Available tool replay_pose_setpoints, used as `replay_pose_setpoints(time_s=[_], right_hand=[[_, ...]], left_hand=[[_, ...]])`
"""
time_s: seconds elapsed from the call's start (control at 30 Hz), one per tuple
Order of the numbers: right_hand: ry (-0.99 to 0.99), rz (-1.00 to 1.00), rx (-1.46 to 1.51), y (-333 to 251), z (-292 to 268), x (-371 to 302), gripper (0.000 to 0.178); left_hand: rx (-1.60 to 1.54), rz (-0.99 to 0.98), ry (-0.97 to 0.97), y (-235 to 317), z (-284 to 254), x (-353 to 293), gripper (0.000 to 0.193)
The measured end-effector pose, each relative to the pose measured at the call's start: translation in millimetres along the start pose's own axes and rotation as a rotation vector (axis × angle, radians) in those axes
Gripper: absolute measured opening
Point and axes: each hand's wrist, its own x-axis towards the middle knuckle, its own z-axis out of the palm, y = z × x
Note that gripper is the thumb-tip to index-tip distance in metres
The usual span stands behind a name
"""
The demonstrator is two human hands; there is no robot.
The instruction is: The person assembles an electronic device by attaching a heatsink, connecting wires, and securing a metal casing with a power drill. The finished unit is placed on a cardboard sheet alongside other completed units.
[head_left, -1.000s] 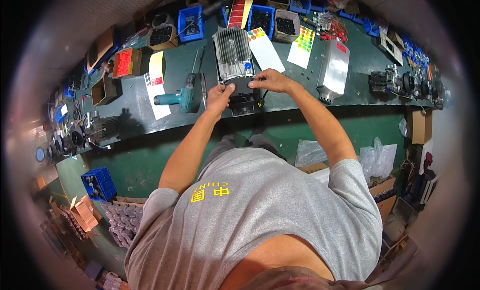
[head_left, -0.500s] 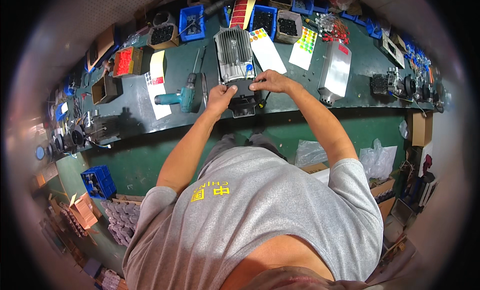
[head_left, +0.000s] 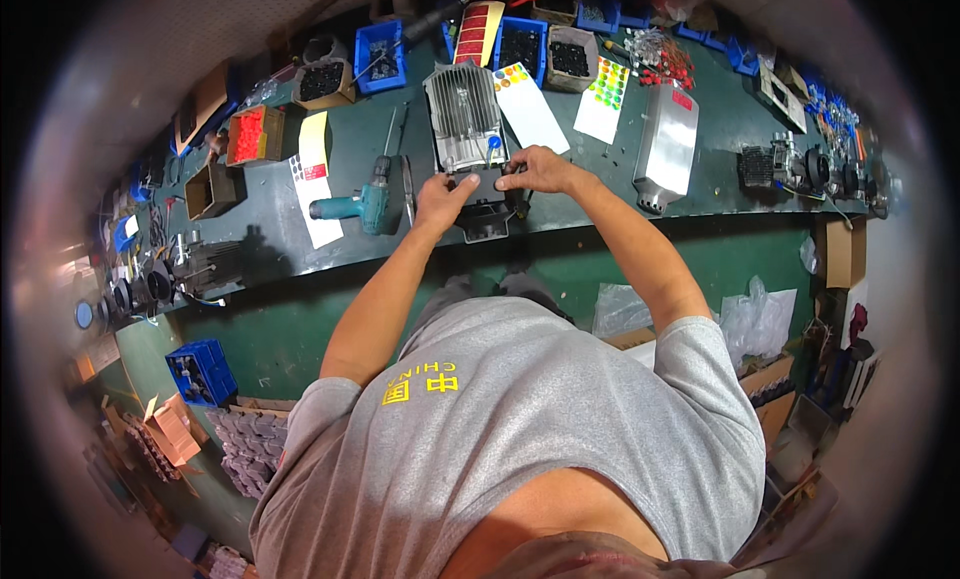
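**Black cover pinched near the bench edge**

Your left hand [head_left: 438,201] pinches the black cover [head_left: 487,188] on its left side, thumb on top; your right hand [head_left: 540,169] pinches its right side. It sits at the finned unit's [head_left: 463,109] near end, by the bench's [head_left: 720,184] front edge. The drill [head_left: 374,205] lies near, leftward; the gap rightward to the silver casing [head_left: 667,144] is wider.

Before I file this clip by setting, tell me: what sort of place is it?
Probably an assembly workshop: a cordless drill lies near a finned metal unit on the workbench, and blue plastic small-parts bins stand along its far side.
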Motion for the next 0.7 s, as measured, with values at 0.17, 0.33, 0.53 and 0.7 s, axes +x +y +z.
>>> replay_pose_setpoints(time_s=[0.17,0.33,0.53,0.7], right_hand=[[0.077,-0.125,0.198,46,9,-17,0.050],[0.181,-0.194,0.288,47,18,-37,0.037],[0.072,-0.095,0.529,53,12,-43,0.028],[0.038,0.002,0.606,55,12,-44,0.022]], left_hand=[[-0.078,-0.004,-0.013,-18,12,11,0.060],[-0.167,0.003,-0.027,-29,12,12,0.059],[-0.206,0.010,-0.057,-37,12,20,0.058],[-0.175,-0.002,-0.073,-24,8,13,0.055]])
